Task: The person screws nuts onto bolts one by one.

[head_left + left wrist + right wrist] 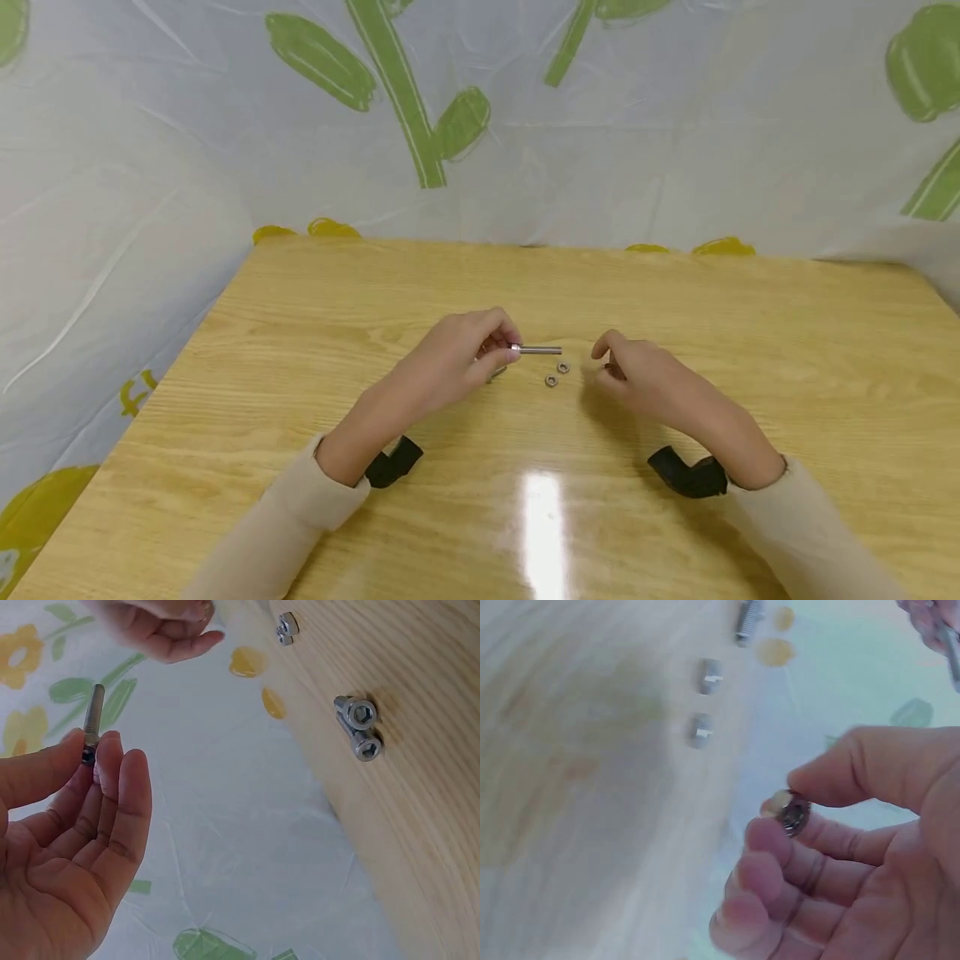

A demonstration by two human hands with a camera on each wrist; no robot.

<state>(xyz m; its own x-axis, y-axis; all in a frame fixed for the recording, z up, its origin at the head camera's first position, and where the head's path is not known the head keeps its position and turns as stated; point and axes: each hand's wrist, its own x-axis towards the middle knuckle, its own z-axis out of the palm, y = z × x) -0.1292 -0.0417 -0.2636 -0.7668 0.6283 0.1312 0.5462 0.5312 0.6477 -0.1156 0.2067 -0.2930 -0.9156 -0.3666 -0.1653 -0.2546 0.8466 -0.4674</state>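
My left hand [457,358] pinches a metal socket-head bolt [542,350] by its head end, between thumb and fingers. The bolt's shank points right, toward my other hand. My right hand [645,379] holds a hex nut [793,814] between thumb and fingertips; the head view hides that nut behind the fingers. Two more nuts, one farther [563,367] and one nearer [551,381], lie on the table between the hands. Beside the left hand, two socket-head bolts [362,714] lie close together on the table, mostly covered by that hand in the head view.
The wooden table [480,283] reaches back to a pale sheet [570,175] printed with green leaves and yellow shapes. Black curved pieces, one at the left wrist [393,462] and one at the right [688,475], show below the sleeves.
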